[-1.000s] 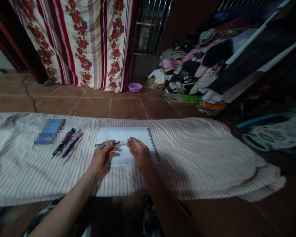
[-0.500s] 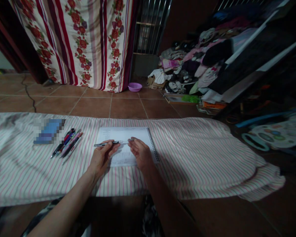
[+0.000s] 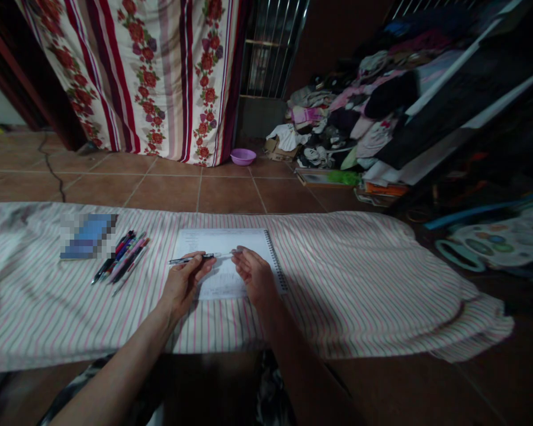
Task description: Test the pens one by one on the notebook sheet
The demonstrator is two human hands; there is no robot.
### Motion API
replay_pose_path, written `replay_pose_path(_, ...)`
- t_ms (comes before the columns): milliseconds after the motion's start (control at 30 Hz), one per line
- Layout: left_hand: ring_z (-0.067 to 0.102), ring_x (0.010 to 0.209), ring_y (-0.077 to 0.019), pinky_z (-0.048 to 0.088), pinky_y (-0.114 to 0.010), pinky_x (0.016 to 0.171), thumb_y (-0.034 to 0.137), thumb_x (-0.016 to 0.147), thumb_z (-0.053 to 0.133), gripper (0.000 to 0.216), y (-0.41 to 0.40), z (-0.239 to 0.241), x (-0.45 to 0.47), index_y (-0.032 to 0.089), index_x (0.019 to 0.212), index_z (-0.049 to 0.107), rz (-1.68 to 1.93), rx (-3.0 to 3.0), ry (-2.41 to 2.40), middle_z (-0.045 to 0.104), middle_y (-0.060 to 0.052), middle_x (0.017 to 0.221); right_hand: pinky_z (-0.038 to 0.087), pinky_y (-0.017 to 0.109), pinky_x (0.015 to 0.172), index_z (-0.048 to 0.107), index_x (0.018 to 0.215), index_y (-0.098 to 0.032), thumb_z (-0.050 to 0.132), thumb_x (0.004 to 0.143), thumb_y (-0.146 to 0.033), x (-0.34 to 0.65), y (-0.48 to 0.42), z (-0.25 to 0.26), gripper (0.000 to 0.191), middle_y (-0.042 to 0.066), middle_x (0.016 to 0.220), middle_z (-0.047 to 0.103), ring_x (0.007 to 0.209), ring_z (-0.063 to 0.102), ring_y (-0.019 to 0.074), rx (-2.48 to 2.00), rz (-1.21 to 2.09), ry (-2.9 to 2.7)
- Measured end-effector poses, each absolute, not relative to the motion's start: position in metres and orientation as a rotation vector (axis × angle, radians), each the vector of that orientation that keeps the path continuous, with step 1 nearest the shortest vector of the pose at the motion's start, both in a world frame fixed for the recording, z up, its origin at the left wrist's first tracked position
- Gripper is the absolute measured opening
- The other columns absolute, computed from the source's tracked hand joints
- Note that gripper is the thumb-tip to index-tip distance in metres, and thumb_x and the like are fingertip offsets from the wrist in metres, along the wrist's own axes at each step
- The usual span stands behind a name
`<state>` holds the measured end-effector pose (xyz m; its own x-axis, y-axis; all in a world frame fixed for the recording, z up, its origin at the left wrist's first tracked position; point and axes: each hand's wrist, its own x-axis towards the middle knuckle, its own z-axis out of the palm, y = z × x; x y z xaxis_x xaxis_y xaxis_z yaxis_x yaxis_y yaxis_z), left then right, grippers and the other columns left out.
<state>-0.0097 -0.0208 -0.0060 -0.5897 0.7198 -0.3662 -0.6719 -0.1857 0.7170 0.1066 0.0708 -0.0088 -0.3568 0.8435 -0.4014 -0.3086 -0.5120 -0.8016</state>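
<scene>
My left hand (image 3: 183,285) pinches a dark pen (image 3: 190,258) near its front end and holds it level over a white spiral notebook (image 3: 229,260). Just right of it, my right hand (image 3: 254,273) has its fingertips closed on a small grey piece, perhaps the pen's cap (image 3: 236,252), right at the pen's tip. Both hands hover over the notebook's lower half. The notebook lies open on a pink-and-white striped cloth (image 3: 359,284) that covers a low surface.
A bunch of several pens (image 3: 123,257) and a blue card (image 3: 89,236) lie on the cloth to the left. Beyond it are a tiled floor, a floral curtain (image 3: 151,77), a purple bowl (image 3: 243,156) and a heap of clothes (image 3: 359,118) at right.
My right hand has crept slightly towards the pen's tip, narrowing the gap. My left hand and the pen have barely moved.
</scene>
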Motion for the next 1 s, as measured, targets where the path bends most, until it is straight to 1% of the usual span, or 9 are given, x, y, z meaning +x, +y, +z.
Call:
replay_pose_path(267, 0.07, 0.074, -0.0181, 0.056, -0.019, 0.064, 0.001, 0.08, 0.052, 0.013, -0.021, -0.007, -0.01, 0.006, 0.078, 0.063, 1.909, 0.052, 1.091, 0.07, -0.011, 0.074, 0.045, 0.017, 0.053, 0.065, 0.086, -0.017, 0.064, 0.067, -0.031, 0.109, 0.073, -0.013, 0.023, 0.006, 0.088, 0.07, 0.074, 0.065, 0.013, -1.083, 1.927, -0.831)
replay_pose_path(433, 0.069, 0.073, -0.0176, 0.057, -0.019, 0.064, 0.0, 0.079, 0.053, 0.013, -0.022, -0.007, -0.011, 0.006, 0.077, 0.064, 1.918, 0.063, 1.097, 0.069, -0.01, 0.074, 0.047, 0.02, 0.056, 0.065, 0.087, -0.019, 0.063, 0.068, -0.034, 0.11, 0.074, -0.015, 0.024, 0.007, 0.092, 0.071, 0.081, 0.066, 0.0165, -1.104, 1.891, -0.887)
replay_pose_path(533, 0.069, 0.072, -0.0172, 0.057, -0.02, 0.063, 0.0, 0.079, 0.054, 0.013, -0.021, -0.008, -0.011, 0.007, 0.076, 0.064, 1.924, 0.046, 1.094, 0.069, -0.01, 0.073, 0.047, 0.021, 0.055, 0.065, 0.087, -0.019, 0.062, 0.068, -0.036, 0.111, 0.076, -0.017, 0.026, 0.007, 0.093, 0.071, 0.081, 0.066, 0.0176, -1.132, 1.839, -0.928)
replay_pose_path(733, 0.069, 0.071, -0.0169, 0.058, -0.021, 0.065, 0.0, 0.079, 0.053, 0.013, -0.021, -0.014, -0.014, 0.007, 0.074, 0.064, 1.934, 0.002, 1.105, 0.069, -0.009, 0.074, 0.047, 0.022, 0.055, 0.066, 0.084, -0.018, 0.062, 0.065, -0.036, 0.116, 0.085, -0.027, 0.027, 0.006, 0.087, 0.071, 0.077, 0.066, 0.017, -1.2, 1.689, -1.066)
replay_pose_path(900, 0.069, 0.073, -0.0183, 0.059, -0.025, 0.069, 0.001, 0.079, 0.054, 0.013, -0.019, -0.02, -0.015, 0.007, 0.073, 0.063, 1.951, -0.001, 1.109, 0.068, -0.009, 0.074, 0.045, 0.022, 0.049, 0.067, 0.081, -0.018, 0.059, 0.065, -0.035, 0.119, 0.094, -0.035, 0.025, 0.004, 0.077, 0.07, 0.07, 0.065, 0.0169, -1.237, 1.501, -1.296)
replay_pose_path(1000, 0.069, 0.073, -0.019, 0.059, -0.026, 0.07, 0.001, 0.079, 0.055, 0.011, -0.018, -0.023, -0.015, 0.006, 0.073, 0.063, 1.951, -0.003, 1.113, 0.068, -0.009, 0.072, 0.044, 0.022, 0.048, 0.068, 0.081, -0.018, 0.057, 0.066, -0.036, 0.121, 0.097, -0.04, 0.027, 0.003, 0.074, 0.07, 0.068, 0.064, 0.0176, -1.227, 1.419, -1.393)
